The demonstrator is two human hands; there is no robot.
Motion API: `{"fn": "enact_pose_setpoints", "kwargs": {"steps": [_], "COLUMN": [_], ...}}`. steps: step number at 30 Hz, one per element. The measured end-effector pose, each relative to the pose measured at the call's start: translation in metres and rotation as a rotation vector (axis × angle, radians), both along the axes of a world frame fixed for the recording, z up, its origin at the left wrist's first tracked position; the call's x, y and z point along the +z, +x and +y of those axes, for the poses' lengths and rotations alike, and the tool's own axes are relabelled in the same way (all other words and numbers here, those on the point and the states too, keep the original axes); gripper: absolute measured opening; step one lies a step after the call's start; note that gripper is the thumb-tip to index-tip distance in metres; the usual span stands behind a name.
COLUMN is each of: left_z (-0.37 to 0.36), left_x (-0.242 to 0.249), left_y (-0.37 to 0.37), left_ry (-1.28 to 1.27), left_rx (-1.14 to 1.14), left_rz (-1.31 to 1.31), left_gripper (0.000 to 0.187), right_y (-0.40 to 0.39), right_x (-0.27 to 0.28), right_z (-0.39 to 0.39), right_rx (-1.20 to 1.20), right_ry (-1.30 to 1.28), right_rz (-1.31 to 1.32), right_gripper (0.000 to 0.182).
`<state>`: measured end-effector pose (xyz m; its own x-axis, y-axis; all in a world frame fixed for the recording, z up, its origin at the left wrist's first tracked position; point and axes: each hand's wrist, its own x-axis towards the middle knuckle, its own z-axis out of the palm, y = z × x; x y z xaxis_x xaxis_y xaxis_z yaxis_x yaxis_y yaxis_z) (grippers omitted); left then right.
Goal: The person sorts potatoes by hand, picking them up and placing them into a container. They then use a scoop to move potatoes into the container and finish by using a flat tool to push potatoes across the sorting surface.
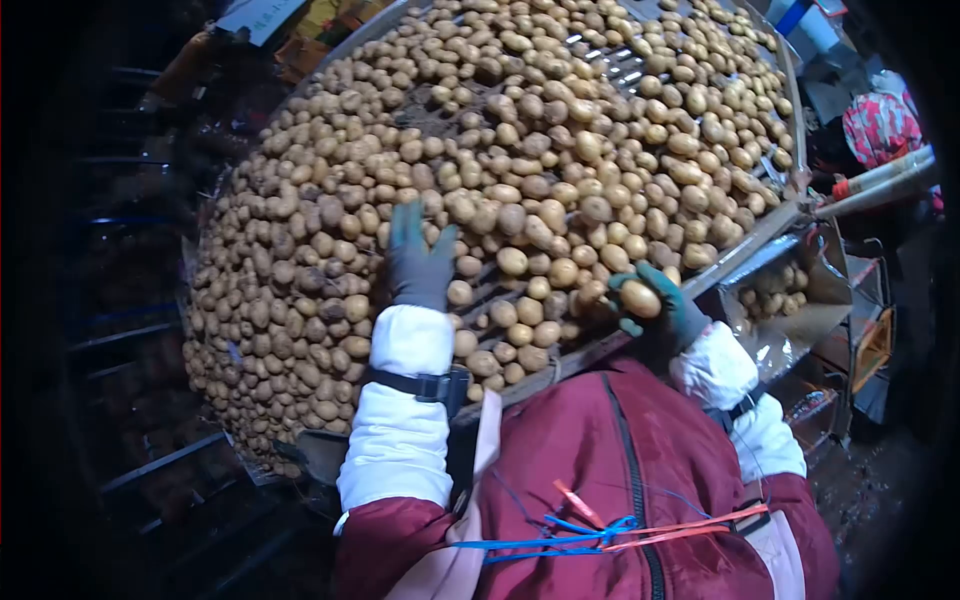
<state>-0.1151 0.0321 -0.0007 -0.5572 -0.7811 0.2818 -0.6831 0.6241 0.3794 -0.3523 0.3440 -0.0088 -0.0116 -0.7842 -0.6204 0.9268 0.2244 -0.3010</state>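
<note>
Potatoes (350, 215) lie heaped over a wide slatted table with a raised wooden edge (745, 240). My left hand (420, 260), in a grey-green glove, rests on the heap left of centre with its fingers spread and nothing held. Near the front edge of the table, my right hand (668, 305), also gloved, has its thumb and fingers around one pale potato (640, 299). Dark slats show between potatoes just right of my left hand.
At the right, beyond the edge, stands a box (815, 300) with several potatoes inside. A person in a pink patterned garment (881, 128) is at the upper right, near pale poles (885, 182). Cartons and a white sign (258, 18) are at the upper left.
</note>
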Motion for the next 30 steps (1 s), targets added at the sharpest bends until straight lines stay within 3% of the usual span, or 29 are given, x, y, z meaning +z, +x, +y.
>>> {"fn": "enact_pose_setpoints", "kwargs": {"steps": [1, 3, 5, 6, 9, 13, 15, 16, 17, 18, 19, 20, 21, 22, 23, 24, 25, 27, 30], "left_z": [-0.03, -0.071, -0.104, -0.108, -0.09, -0.107, -0.098, -0.101, -0.092, -0.075, -0.077, -0.078, -0.063, -0.036, -0.009, -0.002, 0.014, 0.033, 0.054], "left_x": [-0.007, 0.003, 0.01, 0.008, 0.043, 0.034, 0.028, 0.019, 0.02, 0.02, -0.007, -0.021, -0.047, -0.035, -0.029, -0.04, -0.006, -0.003, -0.011], "left_y": [0.039, 0.101, 0.147, 0.149, 0.093, 0.057, 0.025, 0.016, -0.001, -0.013, -0.018, -0.028, -0.045, -0.063, -0.08, -0.084, -0.084, -0.075, -0.039], "left_ry": [-0.181, -0.317, -0.265, -0.274, -0.028, -0.003, 0.012, 0.216, 0.176, 0.163, 0.024, 0.242, -0.04, 0.187, 0.065, 0.116, 0.19, 0.372, 0.35], "left_rx": [0.022, 0.284, 0.45, 0.456, 0.585, 0.395, 0.403, 0.361, 0.274, 0.361, 0.292, 0.155, 0.035, -0.038, -0.042, -0.142, -0.183, -0.3, -0.489], "left_rz": [-0.035, -0.231, -0.244, -0.244, -0.57, -0.649, -0.616, -0.563, -0.728, -0.571, -0.501, -0.185, -0.149, -0.124, -0.38, -0.369, -0.337, -0.187, 0.125], "left_gripper": [0.068, 0.07, 0.072, 0.072, 0.073, 0.072, 0.073, 0.073, 0.075, 0.077, 0.077, 0.074, 0.067, 0.065, 0.069, 0.072, 0.069, 0.066, 0.057], "right_y": [0.001, 0.01, 0.013, 0.015, 0.021, 0.031, 0.035, 0.038, 0.037, 0.037, 0.037, 0.041, 0.044, 0.045, 0.043, 0.039, 0.04, 0.044, 0.042], "right_x": [-0.011, 0.006, 0.008, 0.005, 0.0, 0.003, 0.006, 0.02, 0.018, 0.015, 0.013, 0.018, 0.017, 0.017, 0.016, 0.004, 0.003, 0.004, 0.021], "right_z": [0.002, 0.0, 0.004, 0.006, 0.004, -0.015, -0.023, -0.032, -0.033, -0.033, -0.034, -0.038, -0.039, -0.04, -0.042, -0.037, -0.039, -0.046, -0.055], "right_rx": [-0.01, -0.132, -0.123, -0.117, -0.082, -0.099, -0.076, -0.079, -0.082, -0.033, 0.016, -0.021, -0.013, 0.022, 0.052, 0.079, 0.084, 0.045, 0.099], "right_ry": [-0.035, 0.171, 0.205, 0.19, 0.232, 0.256, 0.22, 0.246, 0.244, 0.18, 0.116, 0.174, 0.176, 0.154, 0.131, -0.027, -0.024, -0.072, -0.123], "right_rz": [-0.046, 0.007, 0.039, 0.058, 0.085, 0.055, 0.063, 0.104, 0.108, 0.116, 0.123, 0.131, 0.13, 0.168, 0.213, 0.176, 0.181, 0.291, 0.208], "right_gripper": [0.044, 0.046, 0.046, 0.046, 0.045, 0.04, 0.04, 0.041, 0.041, 0.041, 0.041, 0.042, 0.042, 0.041, 0.04, 0.04, 0.04, 0.042, 0.044]}}
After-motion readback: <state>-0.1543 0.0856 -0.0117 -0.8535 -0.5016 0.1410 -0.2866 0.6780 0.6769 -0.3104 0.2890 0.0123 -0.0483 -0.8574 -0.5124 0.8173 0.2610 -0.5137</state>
